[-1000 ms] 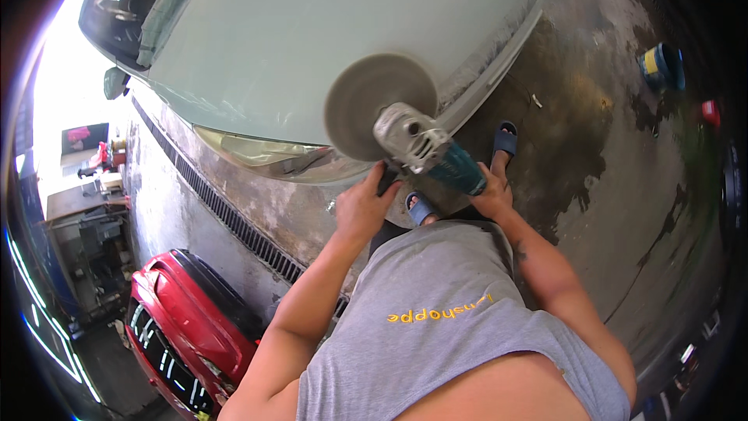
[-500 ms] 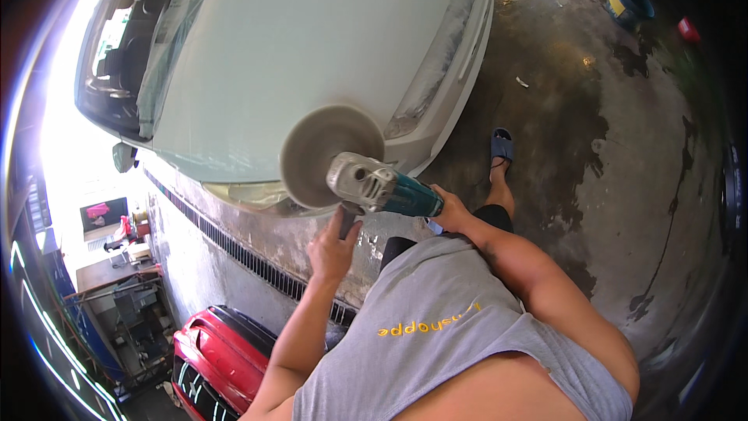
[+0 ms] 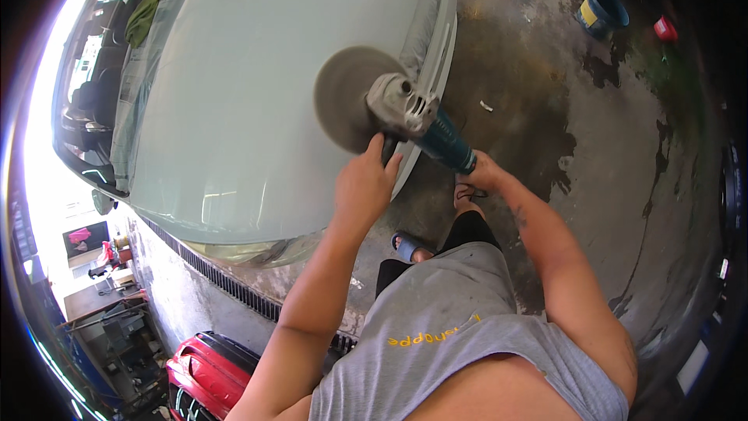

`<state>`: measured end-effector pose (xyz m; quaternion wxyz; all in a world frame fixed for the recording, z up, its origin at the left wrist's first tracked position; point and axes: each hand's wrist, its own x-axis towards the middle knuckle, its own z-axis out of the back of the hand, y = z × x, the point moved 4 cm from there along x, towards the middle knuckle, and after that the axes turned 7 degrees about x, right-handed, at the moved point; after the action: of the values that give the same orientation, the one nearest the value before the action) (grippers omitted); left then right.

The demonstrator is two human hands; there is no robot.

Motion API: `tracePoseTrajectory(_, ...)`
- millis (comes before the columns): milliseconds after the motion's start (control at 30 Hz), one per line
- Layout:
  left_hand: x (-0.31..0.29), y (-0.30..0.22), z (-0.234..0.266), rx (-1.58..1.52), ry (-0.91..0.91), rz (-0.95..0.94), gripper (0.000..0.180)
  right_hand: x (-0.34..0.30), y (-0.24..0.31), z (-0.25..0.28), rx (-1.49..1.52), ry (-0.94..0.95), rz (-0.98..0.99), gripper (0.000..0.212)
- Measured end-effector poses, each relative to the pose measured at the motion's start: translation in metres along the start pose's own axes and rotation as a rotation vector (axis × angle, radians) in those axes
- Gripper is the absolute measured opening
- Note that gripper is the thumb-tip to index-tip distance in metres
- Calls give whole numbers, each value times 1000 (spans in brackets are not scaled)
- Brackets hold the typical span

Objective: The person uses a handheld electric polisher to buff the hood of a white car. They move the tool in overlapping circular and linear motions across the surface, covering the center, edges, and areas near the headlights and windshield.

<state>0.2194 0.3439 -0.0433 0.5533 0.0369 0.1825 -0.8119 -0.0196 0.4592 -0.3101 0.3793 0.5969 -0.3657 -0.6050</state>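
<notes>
Both my hands hold a teal and silver power polisher [image 3: 405, 105] with a wide round pad [image 3: 343, 97]. The pad, blurred, lies over the pale grey-green car hood [image 3: 249, 101] near its front edge. My left hand [image 3: 365, 187] is closed round the dark side handle beside the metal head. At the rear end of the teal body, my right hand [image 3: 488, 173] grips the tool, past the front edge of the car. Yellowish film covers the headlight area [image 3: 234, 252] at the near corner.
Taped paper sheeting [image 3: 125, 121] and a green cloth [image 3: 142, 21] lie by the windshield. A dark bucket [image 3: 600, 19] and a red object [image 3: 665, 29] stand on the wet floor at far right. Left are a drain grate [image 3: 226, 281], a cluttered workbench [image 3: 97, 300] and a red car part [image 3: 214, 370].
The polisher and both hands have moved away from the near headlight corner, farther across the hood and to the right. My feet have shifted, and my view of the car has turned slightly.
</notes>
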Motion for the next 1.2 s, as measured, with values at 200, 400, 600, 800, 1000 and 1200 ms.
tracePoseTrajectory(200, 113, -61, 16, -43, -14, -55, 48, 57, 24, 109, 12, -39, -104, 46)
tracePoseTrajectory(400, 70, -43, -6, -96, -66, -40, 45, 52, -7, 100, -109, -10, -77, 50)
tracePoseTrajectory(600, -77, 48, -46, -187, 15, 126, 50, -34, -1, -26, -220, 50, -9, 50)
tracePoseTrajectory(800, -211, 158, -85, -220, 45, 200, 61, -101, -43, -157, -160, 43, 213, 55)
tracePoseTrajectory(1000, -287, 261, -51, -169, -81, 304, 50, -160, 4, -292, -296, -71, 163, 52)
tracePoseTrajectory(1200, -309, 356, 25, -348, -175, 382, 48, -158, 59, -381, -364, -41, 136, 61)
